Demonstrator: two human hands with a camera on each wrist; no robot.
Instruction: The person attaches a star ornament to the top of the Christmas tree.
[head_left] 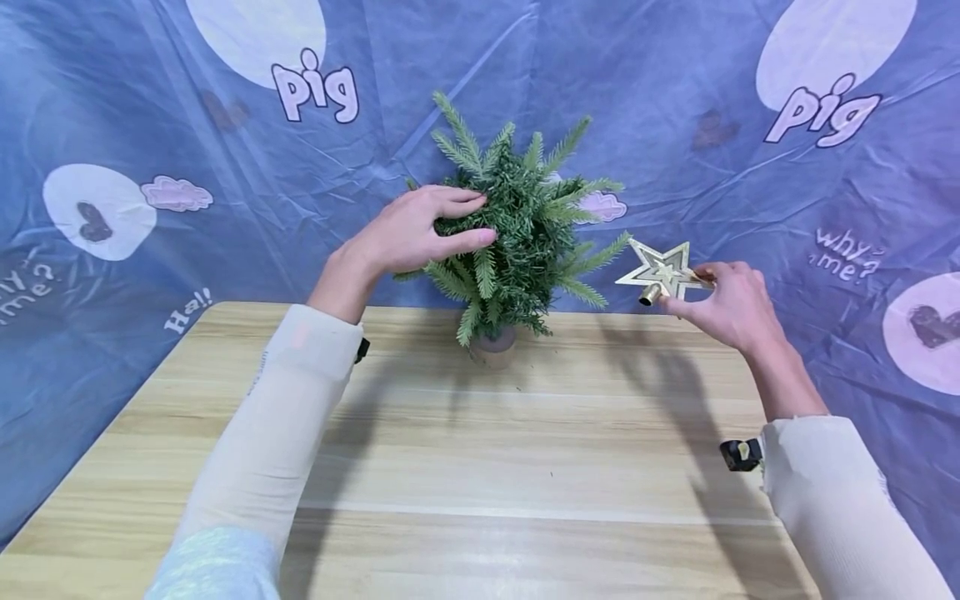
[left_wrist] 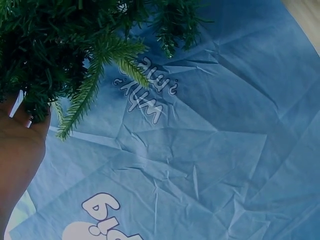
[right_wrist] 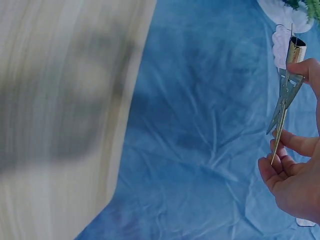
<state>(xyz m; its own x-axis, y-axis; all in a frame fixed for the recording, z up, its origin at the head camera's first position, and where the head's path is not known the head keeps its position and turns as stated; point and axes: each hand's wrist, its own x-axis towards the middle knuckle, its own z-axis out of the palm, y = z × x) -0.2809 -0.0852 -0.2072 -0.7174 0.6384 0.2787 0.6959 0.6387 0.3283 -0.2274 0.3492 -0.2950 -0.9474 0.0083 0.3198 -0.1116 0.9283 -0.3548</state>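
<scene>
A small artificial Christmas tree [head_left: 525, 225] stands at the back of the table, its base partly hidden by branches. Against its left side lies my left hand [head_left: 420, 225], fingers and thumb extended at the foliage. In the left wrist view the fingertips of that hand [left_wrist: 20, 145] disappear among the green needles [left_wrist: 45, 65]. Right of the tree, my right hand [head_left: 731, 304] pinches a gold star tree topper [head_left: 663, 271] above the table's back edge. The right wrist view shows the star [right_wrist: 286, 97] nearly edge-on, its hollow socket pointing up between thumb and fingers.
The light wooden table [head_left: 480, 467] runs up to a wrinkled blue cloth backdrop [head_left: 465, 50] with printed words and pale shapes. A small black camera [head_left: 741, 455] sits at the right sleeve. Tiny dark bits are scattered near the tree's base.
</scene>
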